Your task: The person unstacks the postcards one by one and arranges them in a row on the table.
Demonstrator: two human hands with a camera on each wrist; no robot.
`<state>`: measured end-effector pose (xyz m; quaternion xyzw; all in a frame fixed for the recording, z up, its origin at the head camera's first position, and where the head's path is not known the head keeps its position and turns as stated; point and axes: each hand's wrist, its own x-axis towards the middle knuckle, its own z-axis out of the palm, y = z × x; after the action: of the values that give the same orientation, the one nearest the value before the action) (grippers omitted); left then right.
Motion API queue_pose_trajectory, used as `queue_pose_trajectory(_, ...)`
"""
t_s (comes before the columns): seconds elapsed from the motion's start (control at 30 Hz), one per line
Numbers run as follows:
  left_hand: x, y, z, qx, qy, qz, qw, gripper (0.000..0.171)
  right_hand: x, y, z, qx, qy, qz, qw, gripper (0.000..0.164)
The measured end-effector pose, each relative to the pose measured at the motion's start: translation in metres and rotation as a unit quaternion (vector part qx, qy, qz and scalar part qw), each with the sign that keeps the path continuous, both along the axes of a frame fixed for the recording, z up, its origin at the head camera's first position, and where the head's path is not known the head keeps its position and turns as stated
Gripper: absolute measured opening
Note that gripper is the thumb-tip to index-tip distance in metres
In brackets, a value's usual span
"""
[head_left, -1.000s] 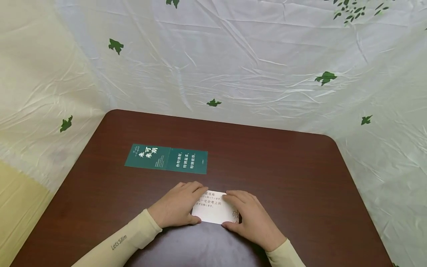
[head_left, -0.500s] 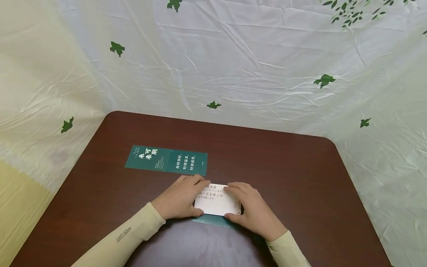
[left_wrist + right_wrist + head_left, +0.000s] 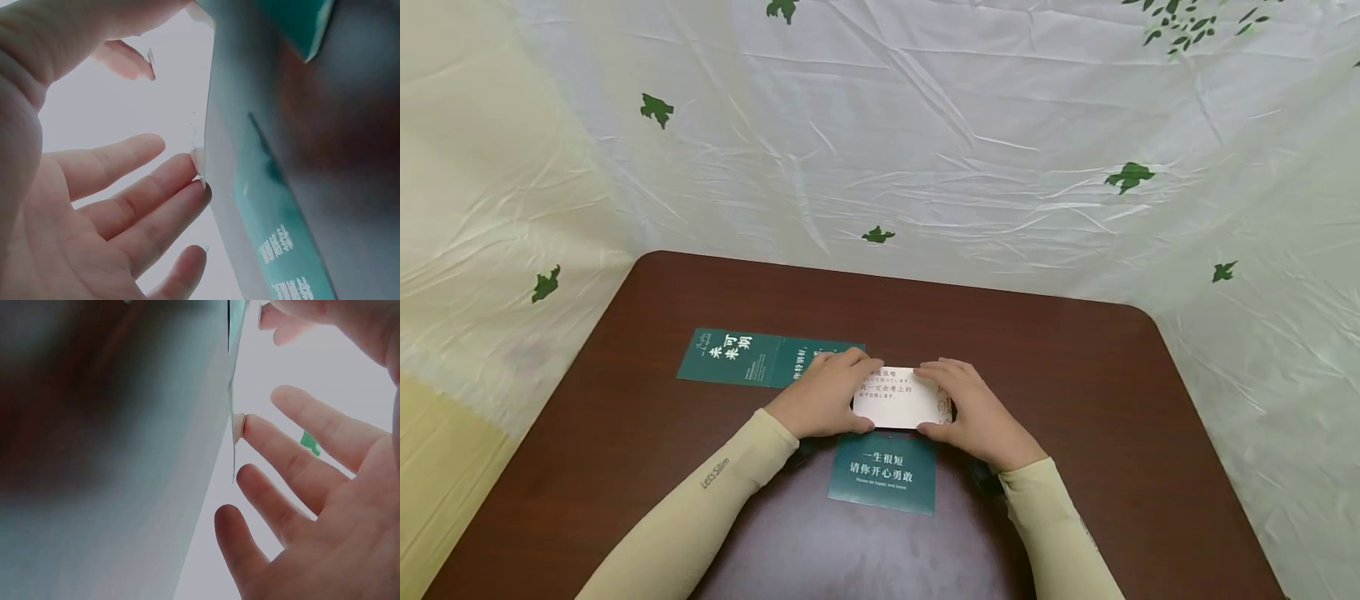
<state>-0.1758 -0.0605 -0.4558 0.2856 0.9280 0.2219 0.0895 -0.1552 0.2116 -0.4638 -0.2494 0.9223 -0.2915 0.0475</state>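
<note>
A white card (image 3: 898, 400) printed with lines of dark text and larger brown characters is held between both hands. The left hand (image 3: 823, 396) grips its left end, thumb at the near edge and fingers at the far edge. At the other end the right hand (image 3: 981, 412) does the same. On the near side lies a green card (image 3: 883, 471) with white writing, uncovered. The right wrist view shows one fingertip of the right hand (image 3: 306, 469) against the card's thin edge (image 3: 238, 428). Fingers of the left hand (image 3: 137, 200) are spread in the left wrist view.
Two green cards with white writing, a left one (image 3: 726, 358) and a right one (image 3: 797, 360), lie edge to edge beyond the left hand, which partly covers the right one. The brown table (image 3: 1052, 358) has rounded far corners. White cloth (image 3: 1000, 192) with green prints hangs behind it.
Both hands have moved away from the body with the white card, toward the green pair. A green card beneath it has come fully into view. The left hand now overlaps the pair's right card.
</note>
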Motion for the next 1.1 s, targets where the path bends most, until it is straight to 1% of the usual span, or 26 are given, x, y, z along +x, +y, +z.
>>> queue_pose_trajectory(0.1,-0.015,0.004,-0.003,0.001,-0.007,0.008,0.9999,0.089,-0.013,0.002,-0.001,-0.001,-0.007,-0.011,1.0,0.076)
queue_pose_trajectory(0.2,-0.029,0.011,-0.007,0.001,-0.021,0.008,0.9998,0.093,-0.02,0.006,-0.002,-0.003,-0.021,-0.032,0.999,0.078)
queue_pose_trajectory(0.27,-0.036,0.014,-0.008,0.001,-0.027,0.011,0.9996,0.094,-0.025,0.008,-0.003,-0.006,-0.03,-0.042,0.999,0.078)
queue_pose_trajectory(0.37,-0.043,0.016,-0.01,0.006,-0.036,0.019,0.9992,0.093,-0.034,0.009,-0.006,-0.007,-0.04,-0.047,0.998,0.078)
queue_pose_trajectory(0.5,-0.047,0.017,-0.011,0.004,-0.045,0.021,0.9988,0.092,-0.043,0.011,-0.012,-0.001,-0.053,-0.049,0.997,0.079)
queue_pose_trajectory(0.63,-0.049,0.018,-0.013,-0.005,-0.045,0.021,0.9988,0.09,-0.048,0.011,-0.018,0.001,-0.059,-0.046,0.997,0.08)
queue_pose_trajectory(0.83,-0.05,0.014,-0.017,-0.003,-0.05,0.029,0.9983,0.09,-0.05,0.01,-0.024,-0.007,-0.062,-0.042,0.997,0.079)
queue_pose_trajectory(1.1,-0.051,0.011,-0.018,-0.005,-0.051,0.032,0.9982,0.088,-0.052,0.008,-0.027,-0.006,-0.061,-0.038,0.997,0.079)
